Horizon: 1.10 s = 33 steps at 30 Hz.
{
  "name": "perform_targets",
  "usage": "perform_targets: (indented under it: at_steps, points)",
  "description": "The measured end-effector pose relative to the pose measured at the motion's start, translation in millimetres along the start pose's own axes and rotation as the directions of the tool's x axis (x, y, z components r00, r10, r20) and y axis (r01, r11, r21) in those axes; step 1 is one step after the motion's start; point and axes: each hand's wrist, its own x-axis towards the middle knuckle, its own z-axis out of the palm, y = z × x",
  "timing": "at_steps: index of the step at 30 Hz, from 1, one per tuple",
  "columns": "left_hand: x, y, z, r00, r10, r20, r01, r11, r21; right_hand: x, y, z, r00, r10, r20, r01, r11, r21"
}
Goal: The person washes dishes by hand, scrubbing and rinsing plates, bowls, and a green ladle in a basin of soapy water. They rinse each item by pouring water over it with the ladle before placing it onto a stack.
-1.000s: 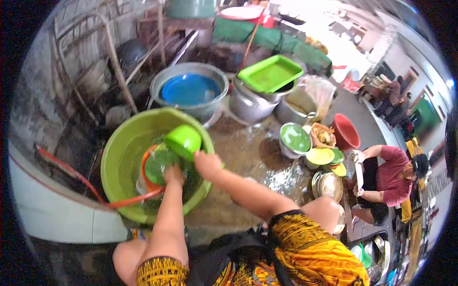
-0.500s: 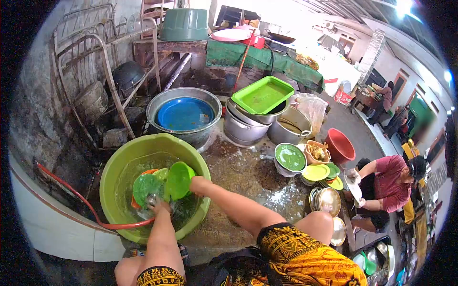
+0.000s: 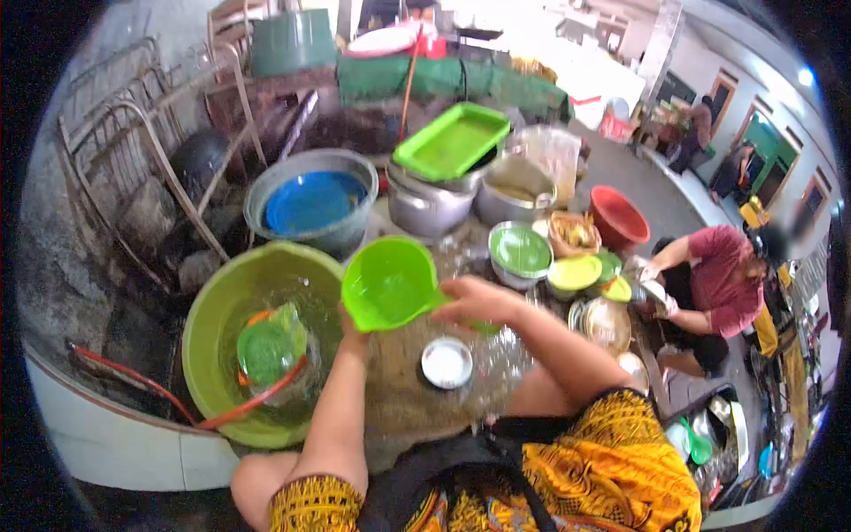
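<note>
A bright green plastic dipper [image 3: 390, 284] is lifted over the wet floor, just right of the large olive-green tub [image 3: 208, 355]. My right hand [image 3: 479, 301] closes on its handle. Against the dipper's lower left side is my left hand [image 3: 355, 321], its fingers mostly hidden behind the dipper. In the tub's water lie a green dish [image 3: 266, 352] and something orange beneath it. A red hose [image 3: 257, 401] runs over the tub's rim. Below the dipper, a small white bowl [image 3: 447, 363] rests on the floor.
A grey basin with a blue one [image 3: 310, 202] inside, metal pots [image 3: 430, 204] and a green tray [image 3: 454, 142] stand ahead. Stacked plates [image 3: 574, 273] and a red bucket [image 3: 619, 217] are to the right, near another person [image 3: 718, 275] handling dishes. A metal rack [image 3: 168, 160] lines the left wall.
The green dipper has moved up and right out of the tub. My left hand has left the water and come to the dipper. The white bowl now shows on the floor.
</note>
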Motion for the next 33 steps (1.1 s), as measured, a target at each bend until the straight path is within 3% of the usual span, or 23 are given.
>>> perform_targets:
  at_steps: [1,2,3,4,5,6,8,10,11,14,20,23,26,27,29,30,32,33]
  points:
    - [-8.6,0.5,27.1,0.999,-0.032,0.045,0.036,0.994,-0.099,-11.2,8.0,-6.1,0.999,0.031,-0.021,-0.032,0.998,-0.059]
    - [-17.7,-1.7,40.8,0.964,-0.266,0.024,0.267,0.964,-0.022,-18.0,19.8,-11.8,0.997,0.064,-0.034,-0.067,0.991,-0.115]
    - [-21.3,-29.5,40.3,0.944,-0.329,-0.009,0.329,0.944,-0.009,-21.5,36.4,-14.4,0.997,0.043,-0.059,-0.050,0.992,-0.116]
    - [-30.9,-75.0,31.3,0.943,-0.322,0.086,0.313,0.944,0.107,-25.7,54.7,-13.9,0.996,0.027,-0.083,-0.037,0.993,-0.115]
    - [-48.1,-59.0,40.9,0.910,-0.377,0.174,0.239,0.818,0.523,-31.3,61.1,-14.5,0.988,0.132,-0.074,-0.138,0.987,-0.084]
    - [-65.6,-41.9,51.0,0.866,-0.428,0.260,0.034,0.568,0.822,-35.7,63.1,-15.8,0.971,0.229,-0.063,-0.233,0.971,-0.061]
    - [-84.8,-152.5,7.9,0.751,-0.661,0.009,-0.004,0.009,1.000,-38.6,79.9,-19.5,0.953,0.302,-0.003,-0.301,0.952,-0.057]
    - [-112.4,-171.0,-3.7,0.664,-0.700,-0.264,0.386,0.018,0.922,-37.6,100.2,-20.9,0.935,0.352,0.038,-0.345,0.930,-0.123]
    - [-118.1,-176.7,-3.8,0.616,-0.712,-0.338,0.462,-0.021,0.887,-37.3,106.8,-21.2,0.924,0.376,0.070,-0.365,0.922,-0.128]
    - [-136.5,-193.1,0.5,0.497,-0.791,-0.357,0.409,-0.148,0.900,-31.3,135.7,-20.7,0.899,0.421,0.119,-0.396,0.899,-0.187]
    - [-163.2,-226.3,9.9,0.328,-0.916,-0.229,0.036,-0.230,0.972,-28.1,153.8,-23.7,0.852,0.507,0.128,-0.447,0.834,-0.323]
    - [-157.8,-236.9,11.8,0.348,-0.928,-0.134,-0.140,-0.193,0.971,-26.2,149.6,-26.2,0.849,0.512,0.129,-0.430,0.813,-0.392]
    - [-136.1,-233.6,17.1,0.456,-0.888,0.061,-0.289,-0.083,0.954,-22.5,142.7,-29.2,0.866,0.495,0.074,-0.403,0.776,-0.486]
    - [-122.4,-208.6,30.5,0.532,-0.838,-0.120,0.159,-0.040,0.986,-20.7,145.2,-29.0,0.861,0.505,0.057,-0.419,0.768,-0.484]
    - [-118.2,-214.2,33.0,0.632,-0.683,-0.366,0.582,0.107,0.806,-15.7,152.8,-25.2,0.931,0.362,-0.036,-0.297,0.698,-0.651]
    - [-123.9,-234.2,27.8,0.635,-0.679,-0.367,0.580,0.106,0.807,-15.6,152.3,-26.4,0.933,0.358,-0.037,-0.294,0.700,-0.650]
    - [-125.3,-261.6,9.6,0.901,-0.420,-0.114,0.276,0.348,0.896,-11.3,149.8,-26.6,0.929,0.356,-0.098,-0.326,0.667,-0.670]
    - [-114.4,-241.1,19.9,0.874,-0.467,-0.135,0.284,0.265,0.921,-12.3,139.2,-27.9,0.921,0.366,-0.133,-0.360,0.669,-0.650]
